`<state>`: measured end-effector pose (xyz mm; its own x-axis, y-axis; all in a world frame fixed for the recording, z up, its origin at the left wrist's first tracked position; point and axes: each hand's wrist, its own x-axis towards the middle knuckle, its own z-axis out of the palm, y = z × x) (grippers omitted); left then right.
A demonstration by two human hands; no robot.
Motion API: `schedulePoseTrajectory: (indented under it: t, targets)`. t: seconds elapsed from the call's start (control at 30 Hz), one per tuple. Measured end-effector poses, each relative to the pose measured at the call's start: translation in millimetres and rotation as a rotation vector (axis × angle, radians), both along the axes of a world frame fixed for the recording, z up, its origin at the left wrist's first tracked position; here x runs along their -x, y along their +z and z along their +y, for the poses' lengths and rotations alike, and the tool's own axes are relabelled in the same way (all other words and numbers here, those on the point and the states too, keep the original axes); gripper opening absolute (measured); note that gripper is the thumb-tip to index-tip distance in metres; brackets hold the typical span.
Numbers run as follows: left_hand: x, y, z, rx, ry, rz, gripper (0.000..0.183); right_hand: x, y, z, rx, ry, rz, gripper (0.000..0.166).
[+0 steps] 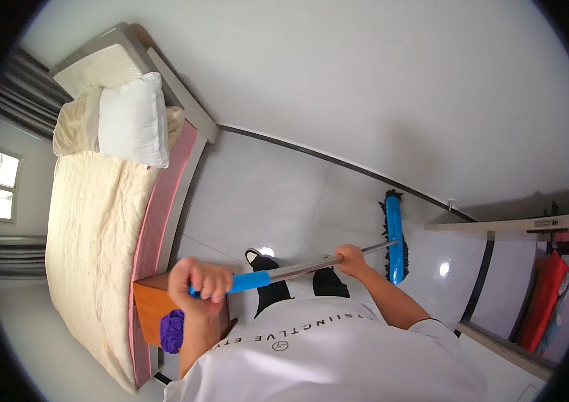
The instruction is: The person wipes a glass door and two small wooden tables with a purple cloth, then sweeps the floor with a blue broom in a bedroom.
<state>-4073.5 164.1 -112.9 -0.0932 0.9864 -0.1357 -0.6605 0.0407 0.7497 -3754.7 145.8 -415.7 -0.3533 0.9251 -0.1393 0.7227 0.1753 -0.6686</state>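
My left hand point(203, 285) is closed around the blue grip point(249, 281) at the top end of a mop's pole. Farther down, my right hand point(352, 260) holds the metal pole point(304, 269). The pole slants away to the right and joins a long blue mop head point(394, 236) with a dark fringe. That head lies on the glossy tiled floor point(259, 186), near the wall and the open door. Both of my feet, in dark footwear, are partly visible beneath the pole.
A bed point(98, 216) with a cream quilt and a white pillow point(132, 120) stands at the left. Beside it is an orange-brown cabinet point(150, 306) with a purple cloth or bag point(172, 330). The door point(505, 222) stands open at the right, with a red item point(546, 301) beyond.
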Motion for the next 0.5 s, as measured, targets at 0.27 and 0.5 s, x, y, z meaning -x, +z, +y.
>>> schedulePoseTrajectory:
  t: [0.27, 0.5]
  targets:
    - [141.1, 54.3, -30.1, -0.108, 0.458, 0.135, 0.040, 196.3, 37.9, 78.8, 0.205, 0.371, -0.038, 0.008]
    - [157.8, 90.5, -58.5, -0.142, 0.839, 0.397, 0.035, 297.7, 54.6, 120.3, 0.021, 0.461, 0.176, 0.007]
